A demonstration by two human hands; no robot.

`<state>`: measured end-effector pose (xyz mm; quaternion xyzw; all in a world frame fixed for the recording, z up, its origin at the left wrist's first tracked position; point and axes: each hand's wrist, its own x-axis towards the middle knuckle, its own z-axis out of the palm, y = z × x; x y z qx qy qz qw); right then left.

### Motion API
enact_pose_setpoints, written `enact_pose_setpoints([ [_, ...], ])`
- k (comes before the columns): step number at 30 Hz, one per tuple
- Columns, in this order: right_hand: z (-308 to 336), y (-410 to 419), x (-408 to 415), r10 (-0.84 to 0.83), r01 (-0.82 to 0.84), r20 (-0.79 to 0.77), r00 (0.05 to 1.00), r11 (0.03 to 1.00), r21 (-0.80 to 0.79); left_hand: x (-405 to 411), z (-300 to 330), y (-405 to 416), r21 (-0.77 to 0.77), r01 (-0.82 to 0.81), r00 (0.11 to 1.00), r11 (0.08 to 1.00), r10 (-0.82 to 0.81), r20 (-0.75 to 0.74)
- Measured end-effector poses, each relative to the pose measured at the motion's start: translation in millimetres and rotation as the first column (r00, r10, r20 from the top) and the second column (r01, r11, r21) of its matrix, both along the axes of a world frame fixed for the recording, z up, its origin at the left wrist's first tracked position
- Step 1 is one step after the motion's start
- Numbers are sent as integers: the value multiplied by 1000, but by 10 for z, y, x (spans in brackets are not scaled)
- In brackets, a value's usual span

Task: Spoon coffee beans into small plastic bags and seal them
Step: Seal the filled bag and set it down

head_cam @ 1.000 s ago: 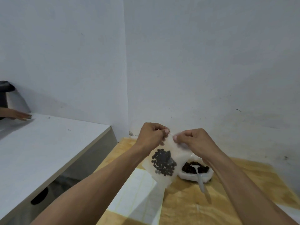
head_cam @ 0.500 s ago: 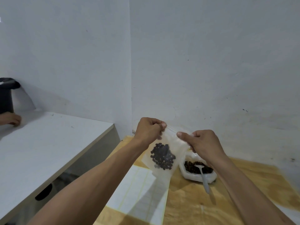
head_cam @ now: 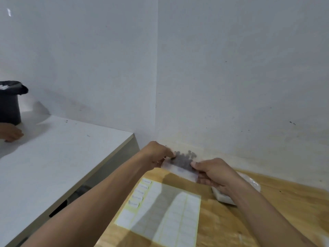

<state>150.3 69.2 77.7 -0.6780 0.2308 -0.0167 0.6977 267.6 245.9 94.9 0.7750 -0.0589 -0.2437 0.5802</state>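
A small clear plastic bag holding dark coffee beans is held level above the wooden table, blurred by motion. My left hand pinches its left edge and my right hand pinches its right side between thumb and fingers. The white dish of beans sits behind my right wrist, mostly hidden; the spoon is out of sight.
A white label sheet lies on the wooden table beneath my arms. A white desk stands to the left, with another person's hand and a black bin on it. White walls close the corner behind.
The bag has turned from hanging upright to lying nearly flat between my hands. Both hands dropped lower and my right hand now covers the dish. The view tilted downward.
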Motion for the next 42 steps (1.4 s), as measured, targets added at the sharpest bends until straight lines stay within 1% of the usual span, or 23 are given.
enact_pose_setpoints([
  [3, -69, 147, 183, 7, -23, -57, 998, 956, -293, 120, -147, 78, 67, -13, 994, 998, 6, 109],
  [7, -188, 391, 462, -34, -53, -139, 990, 814, -578, 254, -422, 84, 149, -85, 974, 985, 50, 222],
  [11, -364, 515, 649, -60, -118, -223, 973, 701, -703, 355, -692, 23, 304, -133, 941, 943, 23, 339],
  [13, -458, 553, 702, -80, -159, -258, 963, 602, -782, 403, -761, 18, 374, -152, 918, 915, -10, 397],
  [15, -548, 587, 739, -105, -179, -270, 957, 515, -838, 452, -807, 29, 397, -162, 900, 903, -30, 435],
  [17, -623, 601, 769, -126, -179, -271, 954, 485, -856, 497, -838, 47, 401, -144, 895, 905, -54, 443],
  [21, -691, 583, 805, -126, -162, -254, 959, 492, -856, 568, -862, 69, 363, -90, 913, 927, -69, 402],
  [25, -679, 572, 785, -116, -156, -243, 963, 499, -853, 567, -879, 71, 327, -110, 917, 938, -31, 398],
  [28, -623, 608, 713, -115, -132, -208, 971, 466, -875, 495, -874, 79, 336, -146, 903, 931, -14, 430],
  [31, -506, 630, 618, -87, -75, -124, 989, 424, -902, 397, -845, 67, 302, -219, 846, 928, 26, 533],
  [33, -391, 586, 548, -60, -42, -73, 996, 417, -908, 309, -771, 18, 274, -229, 818, 934, 32, 574],
  [37, -102, 329, 324, -57, 4, -23, 998, 440, -898, 102, -563, -159, 261, -193, 793, 946, -7, 610],
  [42, 254, -272, -264, -166, 108, 41, 985, 420, -901, -329, -271, -614, 195, -90, 751, 977, -62, 657],
])
